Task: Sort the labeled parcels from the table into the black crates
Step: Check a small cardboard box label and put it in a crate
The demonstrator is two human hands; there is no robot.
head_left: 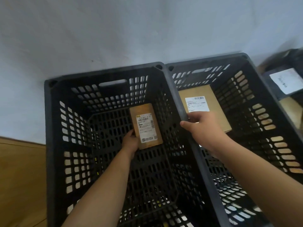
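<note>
1. The left black crate (50, 145) surrounds the left hand (131, 141), which reaches down into it. Its lattice walls rise on all sides of that hand, and its one visible content is the small parcel the hand holds.
2. The right black crate (242, 122) stands flush against the first one. Their shared rims run between the two hands, just left of the right hand (203, 126). This crate holds one flat parcel, and the right forearm crosses its near part.
3. A wooden surface (21, 177) lies well left of the left arm, outside the crates.
4. Far to the right of the right hand is a dark, blurred container with a white label sheet (287, 81) on top. I cannot tell what it contains.
5. The flat brown parcel (213, 95) lies directly beyond the right hand's knuckles, inside the right crate, with its white barcode label facing up. Whether it rests on the crate floor or is held above it is unclear.
6. The small brown parcel (146, 126) sits just above and to the right of the left hand, deep in the left crate and slightly tilted, with its printed label up.
7. The right hand grips the flat parcel's near edge, its fingers curled onto it. The thumb points left toward the shared rim.
8. The left hand clasps the small parcel's near left corner, fingers wrapped under it.
</note>
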